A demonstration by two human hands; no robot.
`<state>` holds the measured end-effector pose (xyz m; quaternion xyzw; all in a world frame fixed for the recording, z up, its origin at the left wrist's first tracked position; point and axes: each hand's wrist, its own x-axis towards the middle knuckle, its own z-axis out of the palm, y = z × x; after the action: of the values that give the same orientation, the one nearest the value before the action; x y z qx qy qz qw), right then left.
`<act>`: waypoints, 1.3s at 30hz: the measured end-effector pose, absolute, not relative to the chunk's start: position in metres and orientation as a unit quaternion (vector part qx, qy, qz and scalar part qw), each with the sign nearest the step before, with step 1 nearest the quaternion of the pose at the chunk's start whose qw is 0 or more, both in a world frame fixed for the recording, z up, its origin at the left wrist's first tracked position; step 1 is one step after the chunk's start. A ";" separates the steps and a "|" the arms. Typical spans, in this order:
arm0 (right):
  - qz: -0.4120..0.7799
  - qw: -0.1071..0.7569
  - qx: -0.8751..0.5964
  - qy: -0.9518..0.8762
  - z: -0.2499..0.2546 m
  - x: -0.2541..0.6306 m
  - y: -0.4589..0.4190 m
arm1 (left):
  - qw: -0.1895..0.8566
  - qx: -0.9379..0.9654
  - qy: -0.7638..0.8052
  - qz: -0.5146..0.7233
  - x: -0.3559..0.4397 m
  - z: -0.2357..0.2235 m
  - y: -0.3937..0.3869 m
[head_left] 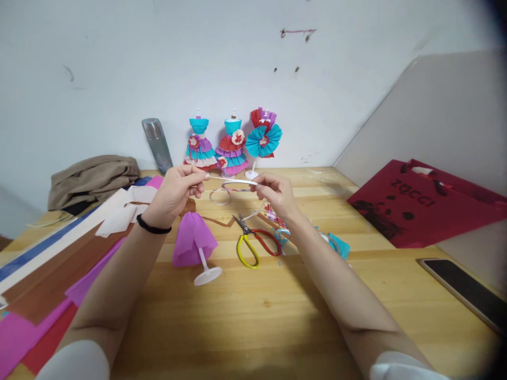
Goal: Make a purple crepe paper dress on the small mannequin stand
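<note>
A thin white strip [233, 180] is stretched level between my two hands above the table. My left hand [176, 191] pinches its left end, and my right hand [277, 194] pinches the right end. Below my left hand, a purple crepe-paper skirt on a white stand [193, 240] lies tipped over, its round base toward me. Scissors with one yellow and one red handle [253, 243] lie to the right of it, blades partly apart. A ring of tape [220, 197] rests behind the strip.
Three small paper dresses [200, 142] on stands line the wall, beside a grey bottle [157, 145]. Coloured crepe sheets [59, 274] and a brown cloth [95, 179] are at left. Paper scraps [273, 214], a red bag [428, 203] and a phone [467, 290] are at right.
</note>
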<state>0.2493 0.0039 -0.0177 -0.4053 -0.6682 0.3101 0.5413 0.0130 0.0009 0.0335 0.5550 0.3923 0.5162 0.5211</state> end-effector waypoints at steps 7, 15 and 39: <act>0.340 0.568 -0.391 -0.639 -0.020 0.251 0.007 | 0.524 0.560 0.388 0.512 0.013 0.031 0.001; 0.406 0.603 -0.344 -0.594 -0.022 0.251 0.008 | 0.540 0.552 0.388 0.503 0.015 0.028 0.003; 0.539 0.615 -0.301 -0.490 -0.030 0.246 0.015 | 0.654 0.564 0.313 0.395 0.018 0.023 0.002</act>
<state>0.2463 0.0146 -0.0300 -0.3014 -0.4898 0.5392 0.6153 0.0184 0.0021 0.0229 0.5638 0.3125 0.3952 0.6545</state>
